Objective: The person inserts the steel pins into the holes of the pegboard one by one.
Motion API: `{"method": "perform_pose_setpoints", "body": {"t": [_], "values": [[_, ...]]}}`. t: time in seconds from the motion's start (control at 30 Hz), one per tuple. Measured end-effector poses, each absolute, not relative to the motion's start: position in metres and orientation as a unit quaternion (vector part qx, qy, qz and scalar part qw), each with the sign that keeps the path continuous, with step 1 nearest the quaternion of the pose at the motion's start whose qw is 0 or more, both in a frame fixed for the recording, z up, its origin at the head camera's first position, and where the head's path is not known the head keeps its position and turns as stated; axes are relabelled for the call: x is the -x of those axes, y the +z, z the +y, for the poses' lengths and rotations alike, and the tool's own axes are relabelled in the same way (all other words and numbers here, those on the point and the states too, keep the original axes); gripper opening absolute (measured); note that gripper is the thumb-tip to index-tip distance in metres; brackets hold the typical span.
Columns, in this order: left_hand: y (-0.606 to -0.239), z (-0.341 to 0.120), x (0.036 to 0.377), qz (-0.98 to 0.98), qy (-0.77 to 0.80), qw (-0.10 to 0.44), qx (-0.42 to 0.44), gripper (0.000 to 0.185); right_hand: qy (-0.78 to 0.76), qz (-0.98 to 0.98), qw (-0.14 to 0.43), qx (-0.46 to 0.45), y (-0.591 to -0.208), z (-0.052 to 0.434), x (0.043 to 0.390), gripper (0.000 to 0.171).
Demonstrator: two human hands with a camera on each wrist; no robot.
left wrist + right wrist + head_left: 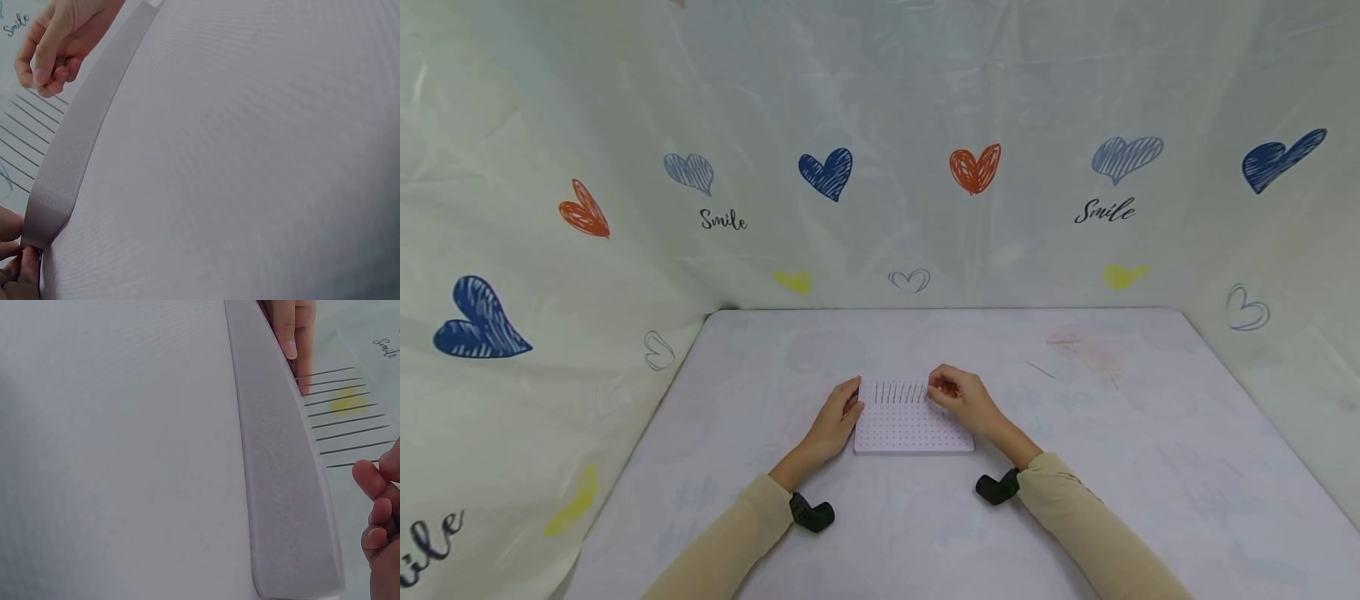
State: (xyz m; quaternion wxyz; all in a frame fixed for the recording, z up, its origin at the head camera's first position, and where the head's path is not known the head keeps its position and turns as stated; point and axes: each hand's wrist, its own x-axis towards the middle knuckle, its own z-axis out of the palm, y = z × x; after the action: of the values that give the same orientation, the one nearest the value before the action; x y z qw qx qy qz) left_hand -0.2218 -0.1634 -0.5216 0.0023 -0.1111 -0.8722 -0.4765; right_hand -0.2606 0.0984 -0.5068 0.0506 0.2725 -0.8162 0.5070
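Observation:
A pale perforated board (913, 425) lies flat on the table. A row of several thin dark pins (898, 391) stands along its far edge. My left hand (847, 408) rests against the board's left edge, its straight fingers (294, 337) lying beside the first pins. My right hand (950, 390) sits at the right end of the row with its fingers curled. Its fingertips (375, 478) pinch the top of the last pin (350, 464). The left wrist view shows the board's edge (69, 144), the pins (25, 122) and my right hand (53, 47) above them.
The table (1112, 433) is covered in a pale printed cloth. Curtain walls (910, 167) with hearts and "Smile" lettering close it in on three sides. A thin dark stick (1040, 369) lies on the cloth to the right of the board.

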Motion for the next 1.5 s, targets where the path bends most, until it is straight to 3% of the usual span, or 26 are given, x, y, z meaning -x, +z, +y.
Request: {"method": "perform_pose_setpoints", "body": {"t": [0.77,1.5], "values": [[-0.523,-0.162,0.222,-0.874,-0.475,0.000,0.105,0.052,0.466,-0.846,0.037,-0.257,-0.506,0.110,0.256,0.004],[-0.522,-0.164,0.222,-0.869,-0.482,0.000,0.110,0.052,0.460,-0.866,0.084,-0.178,-0.506,0.166,0.270,0.004]]}}
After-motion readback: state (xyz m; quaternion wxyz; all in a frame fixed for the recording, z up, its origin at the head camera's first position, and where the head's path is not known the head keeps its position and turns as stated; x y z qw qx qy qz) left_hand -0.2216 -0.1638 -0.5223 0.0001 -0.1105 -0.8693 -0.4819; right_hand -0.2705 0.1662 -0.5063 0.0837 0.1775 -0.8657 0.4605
